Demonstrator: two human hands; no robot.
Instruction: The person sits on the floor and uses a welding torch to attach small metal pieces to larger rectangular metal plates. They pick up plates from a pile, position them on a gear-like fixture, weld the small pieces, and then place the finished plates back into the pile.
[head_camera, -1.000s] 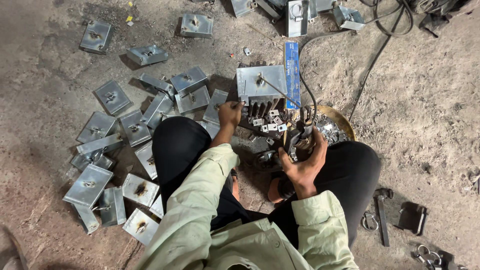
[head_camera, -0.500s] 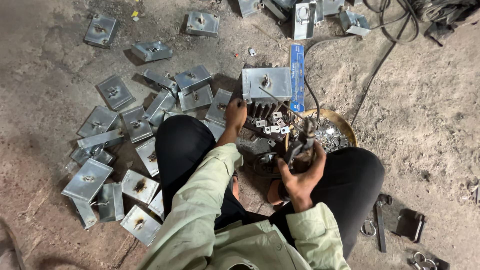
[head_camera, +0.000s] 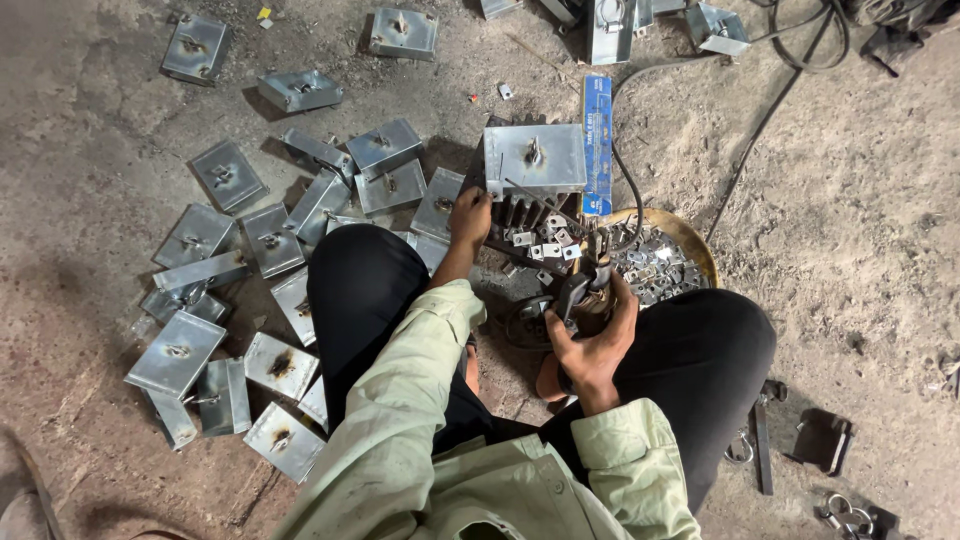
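Dusty, gritty concrete floor (head_camera: 860, 220), stained dark in patches, under dim uneven light.

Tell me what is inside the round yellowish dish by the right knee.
The dish holds a heap of small silvery metal pieces. Its near-left part is covered by the right hand and the dark tool it grips, so what lies there cannot be seen.

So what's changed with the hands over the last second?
Little. The left hand has crept slightly forward toward the metal box and rests at its near edge. The right hand keeps its grip on the dark tool over the small parts. The scattered metal plates and the blue strip have not moved.
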